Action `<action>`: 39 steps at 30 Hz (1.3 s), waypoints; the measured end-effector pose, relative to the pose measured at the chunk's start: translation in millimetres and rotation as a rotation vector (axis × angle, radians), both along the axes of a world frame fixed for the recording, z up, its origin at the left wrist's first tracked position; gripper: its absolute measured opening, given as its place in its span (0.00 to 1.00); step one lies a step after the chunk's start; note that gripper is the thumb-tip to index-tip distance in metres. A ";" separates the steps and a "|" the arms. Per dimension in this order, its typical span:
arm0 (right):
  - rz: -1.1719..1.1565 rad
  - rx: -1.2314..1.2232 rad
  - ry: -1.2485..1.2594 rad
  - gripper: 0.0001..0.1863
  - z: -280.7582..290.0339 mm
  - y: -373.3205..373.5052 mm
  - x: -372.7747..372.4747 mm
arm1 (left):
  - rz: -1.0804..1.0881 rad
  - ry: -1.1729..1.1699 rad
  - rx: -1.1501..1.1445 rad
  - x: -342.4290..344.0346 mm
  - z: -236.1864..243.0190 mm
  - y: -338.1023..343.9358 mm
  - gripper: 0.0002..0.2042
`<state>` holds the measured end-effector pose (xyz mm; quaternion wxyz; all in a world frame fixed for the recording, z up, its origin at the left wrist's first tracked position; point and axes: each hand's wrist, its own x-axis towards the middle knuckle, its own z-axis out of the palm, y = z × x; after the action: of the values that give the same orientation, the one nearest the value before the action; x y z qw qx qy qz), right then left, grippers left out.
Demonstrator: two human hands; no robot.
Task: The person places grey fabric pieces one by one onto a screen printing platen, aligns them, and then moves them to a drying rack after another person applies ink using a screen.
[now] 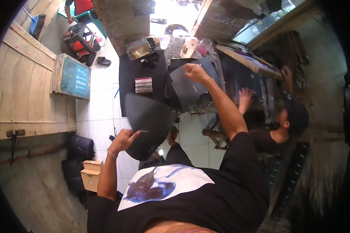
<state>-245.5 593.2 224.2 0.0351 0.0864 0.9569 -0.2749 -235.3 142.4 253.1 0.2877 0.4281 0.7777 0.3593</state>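
Note:
My left hand (126,138) grips a dark, flexible cut sheet (146,120) with a small light print, hanging in front of the table's near edge. My right hand (195,73) is raised over dark grey sheets (188,89) layered on the work table, its fingers curled; what they hold, if anything, is unclear. To the left of those sheets, a red-and-silver block (143,85) rests on a black mat (142,103), below a tray with yellowish contents (139,51).
A co-worker in a cap (295,118) sits at my right, a hand (245,99) on a dark sheet under a tilted wooden frame (249,61). Another person (77,7) is at back left. A screen frame (70,77) stands by the wooden door (31,85). Boxes (91,176) lie at lower left.

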 end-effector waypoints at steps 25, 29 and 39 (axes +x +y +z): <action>0.276 0.246 0.064 0.10 -182.3 172.7 -110.3 | 1.314 -0.774 0.342 51.7 -37.7 -11.8 0.12; 0.416 0.152 -0.109 0.06 -134.7 173.9 -78.3 | 1.344 -0.860 0.478 80.9 -42.4 -31.0 0.12; 0.575 0.132 -0.200 0.20 76.5 90.3 70.5 | 1.128 -0.805 0.498 112.1 -89.0 -58.7 0.13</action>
<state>-174.9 683.5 300.7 0.2000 -0.1593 0.9496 -0.1813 -123.2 83.7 164.2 0.2167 -0.1494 0.6092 0.7480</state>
